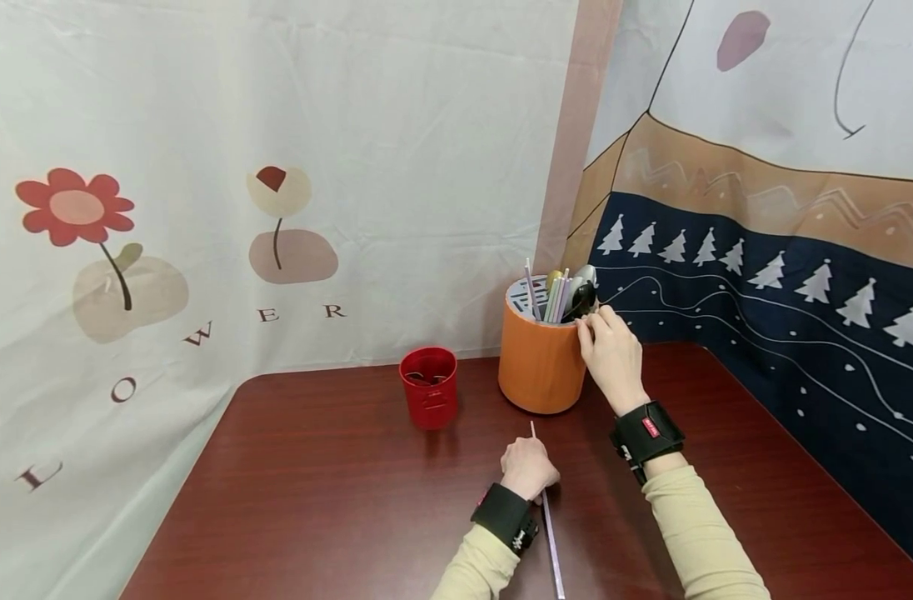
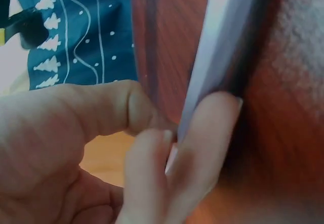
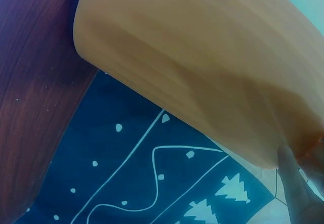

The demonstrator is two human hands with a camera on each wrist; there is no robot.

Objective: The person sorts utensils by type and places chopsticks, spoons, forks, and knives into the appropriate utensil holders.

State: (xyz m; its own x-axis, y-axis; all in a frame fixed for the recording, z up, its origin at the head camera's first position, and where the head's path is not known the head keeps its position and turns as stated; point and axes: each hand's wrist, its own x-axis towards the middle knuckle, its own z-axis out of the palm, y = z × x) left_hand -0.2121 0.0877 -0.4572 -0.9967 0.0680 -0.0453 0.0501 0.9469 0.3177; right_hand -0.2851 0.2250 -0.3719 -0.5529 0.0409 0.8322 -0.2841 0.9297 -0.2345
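My left hand (image 1: 527, 468) pinches a long lilac chopstick (image 1: 551, 542) low over the table, between thumb and fingertips. In the left wrist view the chopstick (image 2: 215, 42) shows flat, faceted sides. At the right side of an orange utensil holder (image 1: 541, 362), my right hand (image 1: 614, 354) grips the rim, one digit against the outer wall. The right wrist view has the holder (image 3: 192, 57) filling most of the frame, the fingertips partly cut off. Pastel sticks (image 1: 557, 298), a black spoon (image 1: 582, 298) and a grey spoon (image 1: 588, 273) stand in the holder.
A red cup (image 1: 430, 400) with small dark items inside stands left of the holder. The dark red wooden table (image 1: 336, 500) ends at a pale printed curtain (image 1: 396, 167) behind and a navy tree-patterned cloth (image 1: 801, 350) on the right.
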